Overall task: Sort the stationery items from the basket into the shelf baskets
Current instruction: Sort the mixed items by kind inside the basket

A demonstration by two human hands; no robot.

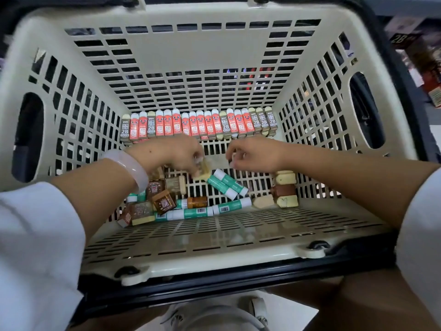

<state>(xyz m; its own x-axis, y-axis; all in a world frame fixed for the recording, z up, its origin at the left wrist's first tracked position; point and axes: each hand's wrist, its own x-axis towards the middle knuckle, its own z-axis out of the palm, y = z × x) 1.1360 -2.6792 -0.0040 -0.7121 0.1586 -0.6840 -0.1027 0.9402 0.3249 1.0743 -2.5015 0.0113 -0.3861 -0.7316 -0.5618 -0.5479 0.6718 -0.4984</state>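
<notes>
Both hands were seen reaching down into the cream slatted basket, viewed from directly above. The left hand, with a pale bangle at the wrist, had its fingers curled round a small yellowish eraser, lifted just clear of the basket floor. The right hand was held close beside it with fingers curled; what it pinched, if anything, could not be made out owing to motion blur.

A neat row of red and 2B erasers was standing against the far wall. Loose items were lying near the front wall: green-and-white glue sticks, brown boxed erasers at the left, and bare cream erasers stacked at the right.

Step judged to be in hand: picking stationery out of the basket, with sorting far from finished, since many items remained. The shelf baskets were not in view. The next move was judged to call for a secure grip and a lift over the high rim without items being dropped.
</notes>
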